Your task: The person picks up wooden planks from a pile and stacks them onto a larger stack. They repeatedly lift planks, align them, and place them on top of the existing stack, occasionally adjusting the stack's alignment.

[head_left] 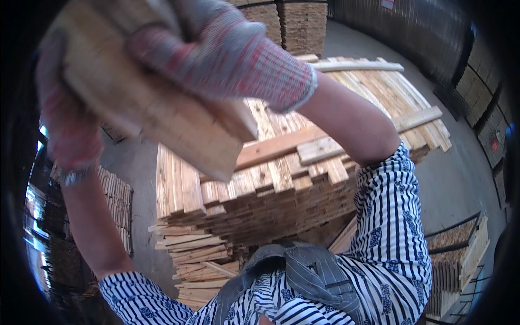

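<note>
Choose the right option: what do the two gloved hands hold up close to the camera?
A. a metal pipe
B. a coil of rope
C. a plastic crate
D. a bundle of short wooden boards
D: both gloved hands, left hand and right hand, grip a bundle of wooden boards, raised above the big stack of boards.

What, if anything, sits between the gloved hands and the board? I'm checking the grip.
Nothing visible: the left hand and right hand, both gloved, press straight on the wooden board, raised above the lumber stack.
</note>
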Available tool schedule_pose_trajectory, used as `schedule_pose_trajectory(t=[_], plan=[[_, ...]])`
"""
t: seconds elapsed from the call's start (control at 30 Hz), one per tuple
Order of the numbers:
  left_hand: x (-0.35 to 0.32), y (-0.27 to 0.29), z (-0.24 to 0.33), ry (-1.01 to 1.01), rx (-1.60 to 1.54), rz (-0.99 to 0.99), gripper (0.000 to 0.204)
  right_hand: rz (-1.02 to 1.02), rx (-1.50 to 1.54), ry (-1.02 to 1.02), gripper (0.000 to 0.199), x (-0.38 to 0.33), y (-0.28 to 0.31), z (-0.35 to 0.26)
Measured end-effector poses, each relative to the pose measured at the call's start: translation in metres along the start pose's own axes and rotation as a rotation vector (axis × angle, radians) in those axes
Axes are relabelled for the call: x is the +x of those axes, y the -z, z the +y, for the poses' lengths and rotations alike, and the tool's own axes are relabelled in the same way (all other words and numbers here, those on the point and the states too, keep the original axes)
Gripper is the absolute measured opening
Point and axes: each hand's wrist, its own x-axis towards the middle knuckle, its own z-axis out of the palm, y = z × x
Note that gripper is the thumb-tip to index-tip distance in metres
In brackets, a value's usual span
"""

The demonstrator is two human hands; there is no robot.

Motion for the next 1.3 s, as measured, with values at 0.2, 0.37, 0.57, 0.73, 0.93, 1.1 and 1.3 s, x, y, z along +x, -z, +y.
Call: schedule_pose_trajectory(t=[0.2, 0.37, 0.57, 0.73, 0.93, 1.1, 1.3], plan=[[0.054, -0.005, -0.12, 0.152, -0.022, -0.235, 0.062, 0.07, -0.047, -0.118, 0.091, 0.009, 0.049, 0.08], [0.0, -0.037, -0.176, 0.39, -0.153, -0.389, 0.093, 0.093, 0.05, -0.03, 0.096, -0.046, 0.038, 0.166], [-0.021, -0.058, -0.175, 0.219, 0.067, -0.312, 0.08, 0.143, 0.025, 0.045, 0.091, -0.052, 0.04, 0.164], [0.007, -0.083, -0.171, 0.103, 0.114, -0.266, 0.062, 0.234, -0.14, 0.05, 0.087, -0.022, 0.06, 0.163], [0.045, -0.119, -0.14, 0.377, -0.24, -0.379, 0.051, -0.05, -0.372, -0.551, 0.088, 0.043, 0.113, 0.087], [0.006, -0.127, -0.173, 0.731, -0.231, -0.293, 0.055, -0.289, -0.167, -0.928, 0.082, 0.006, 0.134, 0.145], [-0.064, -0.124, -0.297, 1.266, 0.161, -0.291, 0.061, -0.551, -0.17, -1.225, 0.06, -0.101, 0.167, 0.186]])
